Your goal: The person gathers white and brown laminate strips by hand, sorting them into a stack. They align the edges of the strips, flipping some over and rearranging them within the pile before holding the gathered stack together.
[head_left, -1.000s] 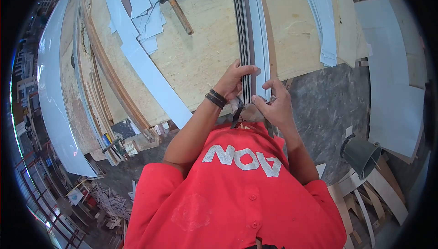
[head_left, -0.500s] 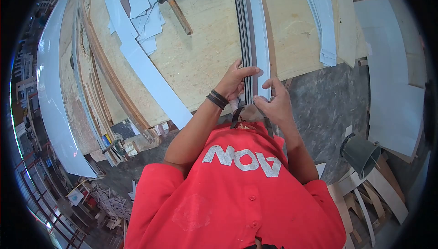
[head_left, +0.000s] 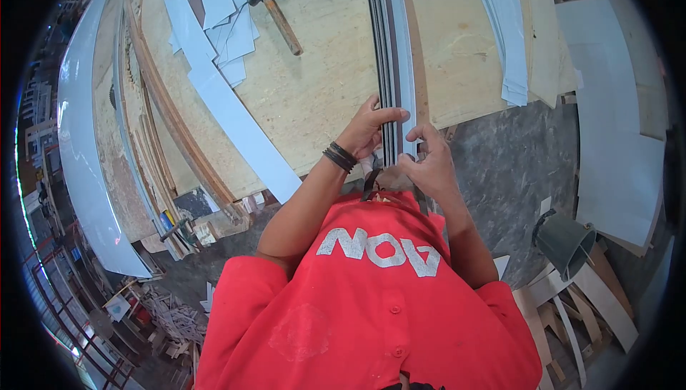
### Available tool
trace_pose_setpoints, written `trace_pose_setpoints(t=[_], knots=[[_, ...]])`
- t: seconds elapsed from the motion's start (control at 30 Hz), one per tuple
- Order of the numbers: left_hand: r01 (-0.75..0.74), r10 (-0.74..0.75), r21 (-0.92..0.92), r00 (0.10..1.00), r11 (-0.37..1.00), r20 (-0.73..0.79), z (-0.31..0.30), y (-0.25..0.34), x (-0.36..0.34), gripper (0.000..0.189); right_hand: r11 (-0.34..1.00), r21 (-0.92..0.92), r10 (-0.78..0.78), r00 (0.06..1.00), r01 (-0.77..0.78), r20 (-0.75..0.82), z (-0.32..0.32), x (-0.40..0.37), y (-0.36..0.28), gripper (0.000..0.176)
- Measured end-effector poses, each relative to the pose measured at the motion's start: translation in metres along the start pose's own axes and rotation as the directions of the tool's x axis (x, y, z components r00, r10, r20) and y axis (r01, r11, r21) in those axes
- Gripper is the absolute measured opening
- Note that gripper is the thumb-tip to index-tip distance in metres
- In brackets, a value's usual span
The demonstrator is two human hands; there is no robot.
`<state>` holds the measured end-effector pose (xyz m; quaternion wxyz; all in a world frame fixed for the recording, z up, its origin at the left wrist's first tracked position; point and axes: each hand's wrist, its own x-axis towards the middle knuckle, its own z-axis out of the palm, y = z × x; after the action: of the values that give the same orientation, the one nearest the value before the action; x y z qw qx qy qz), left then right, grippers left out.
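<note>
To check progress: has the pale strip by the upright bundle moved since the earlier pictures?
Yes. The pale strip has swung left, closer to the dark bundle, judged against the hammer, which stays put.

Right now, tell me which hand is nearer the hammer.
Left. The left hand holds the strips on the side toward the hammer; the right hand holds their far side.

Bright, even daylight fills a sharp fisheye view whose edges bend strongly into a black vignette, with glare on the long glossy sheet (head_left: 82, 140) at the left and only soft shadows.
</note>
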<state>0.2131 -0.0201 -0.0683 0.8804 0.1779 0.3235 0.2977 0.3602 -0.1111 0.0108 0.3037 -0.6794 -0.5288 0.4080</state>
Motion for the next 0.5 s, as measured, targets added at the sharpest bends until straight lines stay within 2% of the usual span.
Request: trace_pose_setpoints(t=[0.13, 0.3, 0.43, 0.5], knots=[[0.016, -0.016, -0.014, 1.000, 1.000, 0.008, 0.002, 0.000, -0.001, 0.048, 0.997, 0.013, 0.078, 0.996, -0.079, 0.029, -0.003, -0.001, -0.007, 0.034], [0.020, -0.019, -0.049, 1.000, 0.999, 0.019, 0.004, 0.000, -0.001, 0.049, 0.997, 0.077, -0.031, 1.000, 0.031, -0.008, -0.002, -0.003, -0.007, 0.033], [0.015, -0.013, -0.054, 1.000, 0.998, 0.025, 0.000, -0.004, 0.003, 0.049, 0.998, 0.061, -0.036, 0.999, 0.036, -0.003, -0.004, -0.003, -0.012, 0.033], [0.006, -0.005, -0.036, 1.000, 0.999, 0.029, 0.001, -0.003, 0.002, 0.049, 0.998, 0.028, 0.048, 0.998, -0.049, 0.029, -0.008, -0.003, -0.017, 0.025]])
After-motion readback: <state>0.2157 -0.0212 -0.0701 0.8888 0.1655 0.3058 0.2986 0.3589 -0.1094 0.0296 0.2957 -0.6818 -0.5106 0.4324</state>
